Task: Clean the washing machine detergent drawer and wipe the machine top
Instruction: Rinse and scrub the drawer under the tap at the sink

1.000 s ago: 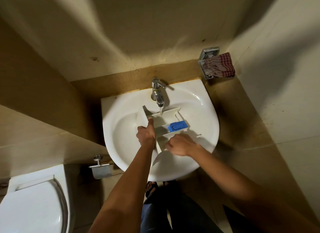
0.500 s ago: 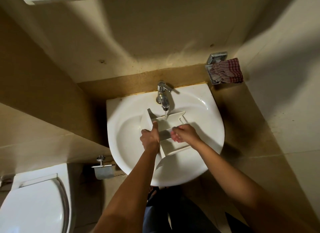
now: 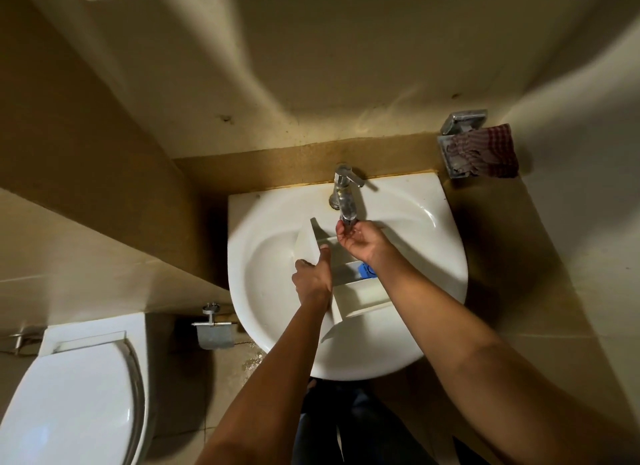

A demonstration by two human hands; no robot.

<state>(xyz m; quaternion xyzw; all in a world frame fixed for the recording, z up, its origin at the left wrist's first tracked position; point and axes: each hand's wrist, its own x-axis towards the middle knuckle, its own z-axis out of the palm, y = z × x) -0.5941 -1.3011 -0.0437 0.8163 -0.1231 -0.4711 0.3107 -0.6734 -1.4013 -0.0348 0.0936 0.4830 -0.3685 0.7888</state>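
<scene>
Clasping drawer (image 3: 363, 296): left grip (image 3: 311, 281) | right grip (image 3: 360, 239) above it, under tap (image 3: 344, 194)

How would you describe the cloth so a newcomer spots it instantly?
Start at the white washbasin. Beyond its right back corner a chrome holder sits on the wall, the cloth bunched in it. It is the only red-checked fabric in view.

Two hands (image 3: 311, 281) (image 3: 362, 240), one drawer (image 3: 360, 300), maybe one cloth (image 3: 485, 153)

No sleeves to report: the left hand (image 3: 313, 281) and right hand (image 3: 363, 239) are seen on bare, uncovered arms. Dark blue trousers (image 3: 360, 430), denim-looking tbh, are worn.
</scene>
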